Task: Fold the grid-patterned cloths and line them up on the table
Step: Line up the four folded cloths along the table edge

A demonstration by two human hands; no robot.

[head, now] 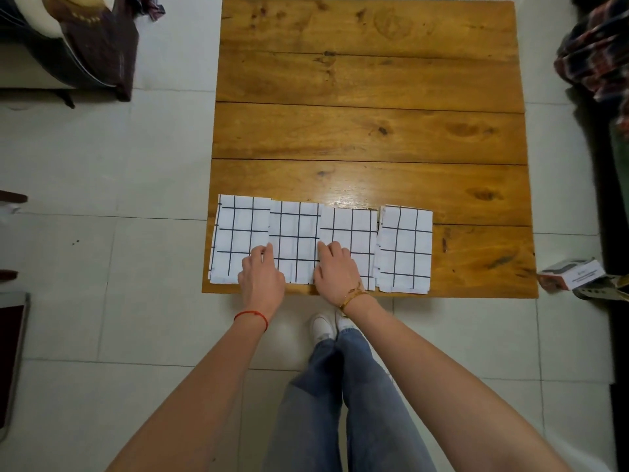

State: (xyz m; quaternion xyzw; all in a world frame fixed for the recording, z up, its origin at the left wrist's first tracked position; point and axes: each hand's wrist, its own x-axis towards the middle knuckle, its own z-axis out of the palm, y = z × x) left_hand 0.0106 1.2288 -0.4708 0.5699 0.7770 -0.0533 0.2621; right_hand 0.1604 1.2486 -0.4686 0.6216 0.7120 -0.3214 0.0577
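Several folded white cloths with a black grid lie side by side along the near edge of the wooden table (367,131). From the left: the first cloth (238,229), the second cloth (295,233), the third cloth (354,229) and the fourth cloth (405,247). My left hand (262,270) rests at the left edge of the second cloth, over the seam with the first. At the same cloth's right edge lies my right hand (335,267), partly over the third cloth. The fingers of both hands are slightly bent and press down on the fabric.
The table stands on a pale tiled floor. A small white box (575,272) lies on the floor by the table's near right corner. Dark plaid fabric (599,49) is at the far right, and dark clothing over a seat (95,46) at the far left.
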